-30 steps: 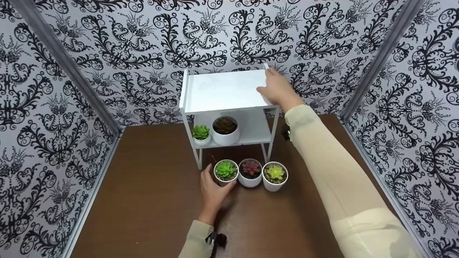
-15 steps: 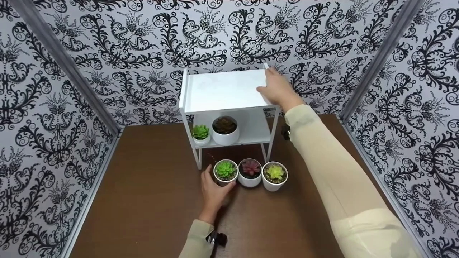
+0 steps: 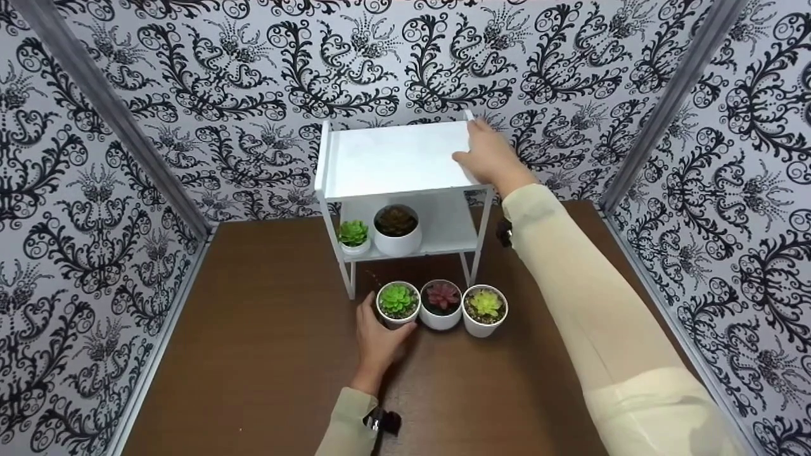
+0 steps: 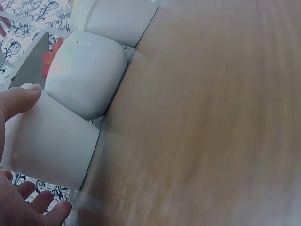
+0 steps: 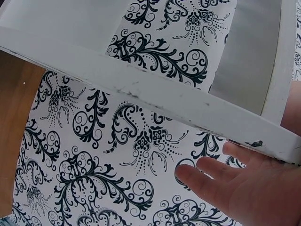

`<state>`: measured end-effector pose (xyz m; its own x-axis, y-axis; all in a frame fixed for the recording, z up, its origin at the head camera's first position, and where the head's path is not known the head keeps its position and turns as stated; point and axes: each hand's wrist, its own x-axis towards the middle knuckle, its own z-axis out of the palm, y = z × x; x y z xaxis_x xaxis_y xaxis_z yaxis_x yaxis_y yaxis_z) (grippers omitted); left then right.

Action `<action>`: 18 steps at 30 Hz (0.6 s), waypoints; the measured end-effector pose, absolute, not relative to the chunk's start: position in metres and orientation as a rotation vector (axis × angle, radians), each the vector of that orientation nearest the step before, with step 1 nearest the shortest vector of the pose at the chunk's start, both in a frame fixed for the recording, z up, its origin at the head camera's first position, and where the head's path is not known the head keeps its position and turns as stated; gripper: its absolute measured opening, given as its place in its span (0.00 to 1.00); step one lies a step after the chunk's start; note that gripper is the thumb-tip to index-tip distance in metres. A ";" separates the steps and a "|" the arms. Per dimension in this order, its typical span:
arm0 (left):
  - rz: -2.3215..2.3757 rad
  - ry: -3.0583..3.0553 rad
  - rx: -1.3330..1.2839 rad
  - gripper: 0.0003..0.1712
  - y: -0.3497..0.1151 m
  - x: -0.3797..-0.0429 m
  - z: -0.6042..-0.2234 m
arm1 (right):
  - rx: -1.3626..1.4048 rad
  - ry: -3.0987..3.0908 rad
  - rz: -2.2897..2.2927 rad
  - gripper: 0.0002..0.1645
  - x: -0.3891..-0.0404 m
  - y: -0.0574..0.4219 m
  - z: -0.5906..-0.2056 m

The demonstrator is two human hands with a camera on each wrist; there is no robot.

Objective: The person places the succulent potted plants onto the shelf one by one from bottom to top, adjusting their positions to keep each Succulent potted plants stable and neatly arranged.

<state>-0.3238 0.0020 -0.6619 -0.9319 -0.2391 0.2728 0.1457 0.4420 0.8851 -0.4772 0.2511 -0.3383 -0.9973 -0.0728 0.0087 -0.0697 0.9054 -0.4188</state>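
Observation:
My left hand (image 3: pixel 379 339) is curled round a white pot with a bright green succulent (image 3: pixel 398 300). In the left wrist view the thumb (image 4: pixel 21 100) lies at this pot's (image 4: pixel 51 141) rim, the other fingers at its far side. Close beside it stand a dark red succulent in a white pot (image 3: pixel 441 322) and a yellow-green one in a white pot (image 3: pixel 481 328). My right hand (image 3: pixel 491 155) holds the right side of a white two-tier shelf (image 3: pixel 396 158), thumb on the top board. In the right wrist view several fingers (image 5: pixel 202 183) extend below the shelf's frame.
On the lower tier (image 3: pixel 447 231) sit a small green succulent (image 3: pixel 353 234) and a larger white pot with a dark brown plant (image 3: pixel 398 244). The shelf stands on a brown wooden table (image 3: pixel 266 342). Black-and-white patterned walls (image 3: pixel 234 95) enclose the back and sides.

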 end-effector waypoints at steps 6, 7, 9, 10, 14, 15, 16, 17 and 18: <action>-1.487 -2.348 0.087 0.63 0.001 -0.324 -0.662 | -0.115 3.052 -0.690 0.53 -0.478 0.251 -0.339; -1.489 -2.348 0.089 0.62 0.001 -0.324 -0.662 | -0.114 3.050 -0.695 0.53 -0.478 0.251 -0.339; -1.495 -2.353 0.094 0.62 0.001 -0.325 -0.662 | -0.111 3.046 -0.704 0.53 -0.478 0.251 -0.339; -1.500 -2.355 0.095 0.61 0.001 -0.325 -0.663 | -0.107 3.044 -0.707 0.53 -0.478 0.251 -0.339; -1.516 -2.355 0.097 0.59 0.002 -0.325 -0.664 | -0.106 3.043 -0.719 0.53 -0.478 0.251 -0.339; -1.519 -2.352 0.096 0.59 0.002 -0.326 -0.664 | -0.107 3.045 -0.721 0.53 -0.478 0.251 -0.339; -1.522 -2.348 0.094 0.58 0.002 -0.326 -0.665 | -0.109 3.046 -0.723 0.53 -0.478 0.251 -0.340; -1.523 -2.346 0.091 0.58 0.002 -0.326 -0.665 | -0.110 3.046 -0.725 0.53 -0.478 0.252 -0.340; -1.525 -2.344 0.090 0.58 0.002 -0.327 -0.665 | -0.112 3.047 -0.727 0.53 -0.478 0.252 -0.340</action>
<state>-0.3265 0.0021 -0.6651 -0.9394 -0.2359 0.2487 0.1317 0.4215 0.8972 -0.4777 0.2518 -0.3397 -0.9974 -0.0712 0.0099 -0.0680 0.8897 -0.4514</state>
